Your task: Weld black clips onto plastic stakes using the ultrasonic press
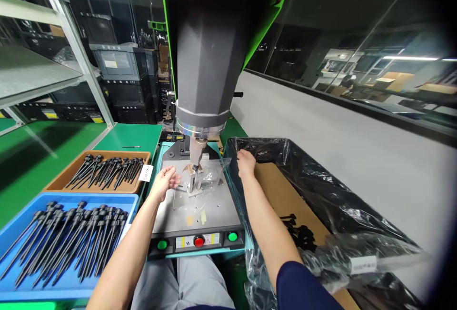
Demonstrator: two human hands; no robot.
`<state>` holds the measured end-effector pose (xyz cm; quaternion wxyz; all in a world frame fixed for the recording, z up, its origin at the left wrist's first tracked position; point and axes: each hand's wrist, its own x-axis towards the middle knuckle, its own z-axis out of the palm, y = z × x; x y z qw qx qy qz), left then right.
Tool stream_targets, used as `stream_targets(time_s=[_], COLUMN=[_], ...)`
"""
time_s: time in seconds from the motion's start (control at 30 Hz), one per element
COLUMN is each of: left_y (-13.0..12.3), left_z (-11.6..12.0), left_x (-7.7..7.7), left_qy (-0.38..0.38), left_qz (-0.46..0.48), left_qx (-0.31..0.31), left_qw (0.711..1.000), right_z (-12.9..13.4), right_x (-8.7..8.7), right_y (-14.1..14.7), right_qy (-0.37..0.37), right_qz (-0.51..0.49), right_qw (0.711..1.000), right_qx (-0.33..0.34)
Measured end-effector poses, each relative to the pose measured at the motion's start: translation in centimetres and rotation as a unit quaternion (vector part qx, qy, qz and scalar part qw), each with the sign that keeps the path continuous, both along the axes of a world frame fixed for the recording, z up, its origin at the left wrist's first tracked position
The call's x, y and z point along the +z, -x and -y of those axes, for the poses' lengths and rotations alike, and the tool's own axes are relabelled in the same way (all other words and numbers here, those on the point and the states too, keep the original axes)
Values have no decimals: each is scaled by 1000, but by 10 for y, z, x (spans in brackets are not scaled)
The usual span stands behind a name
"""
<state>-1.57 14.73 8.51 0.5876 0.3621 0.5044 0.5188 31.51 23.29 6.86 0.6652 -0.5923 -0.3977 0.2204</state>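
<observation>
My left hand point(166, 182) hovers over the left side of the metal work plate point(210, 215), fingers loosely bent and apart, with nothing visible in them. To its right a small metal fixture point(194, 184) stands under the tip of the press head point(197, 150). A clear plastic sheet point(214, 174) hangs around and beside this fixture. My right hand point(246, 163) is closed at the near-left rim of a box lined with black plastic point(307, 176). What its fingers hold, if anything, is hidden. Several black stick-shaped parts point(302, 234) lie on cardboard in that box.
Left of the machine, a blue tray point(71, 293) and an orange tray point(94, 188) hold several black long-stemmed parts. Green buttons and a red button point(199, 241) sit on the front panel. The grey machine body point(210, 53) towers overhead. A white wall point(321, 124) borders the right.
</observation>
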Motion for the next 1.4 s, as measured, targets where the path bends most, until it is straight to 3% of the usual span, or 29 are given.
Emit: stream_targets(time_s=[0.13, 0.27, 0.4, 0.5, 0.57, 0.63, 0.8, 1.0, 1.4], left_y=[10, 19, 25, 29, 33, 37, 53, 59, 56], left_z=[17, 65, 133, 168, 179, 181, 178, 177, 176], left_x=[-14, -47, -92, -126, -146, -161, -179, -185, -178], left_qy=[-5, -59, -94, -151, -138, -99, -79, -97, -96], left_qz=[-11, -95, -319, -454, -470, -452, -409, -390, -395], left_qx=[58, 177, 211, 191, 163, 131, 98, 112, 112], left_qw=[998, 978, 919, 857, 856, 877, 904, 909, 907], right_z=[70, 155, 222, 250, 257, 260, 261, 262, 263], right_x=[-25, -63, -111, -145, -162, -172, -178, -179, -173], right_y=[19, 21, 11, 8, 8, 8, 5, 8, 10], right_qy=[-27, 7, 55, 106, 146, 175, 191, 188, 210], right_qz=[-21, 68, 218, 277, 269, 253, 244, 241, 240], right_qw=[999, 998, 974, 955, 951, 949, 946, 949, 943], right_qx=[-9, -15, -12, 23, 52, 68, 97, 70, 94])
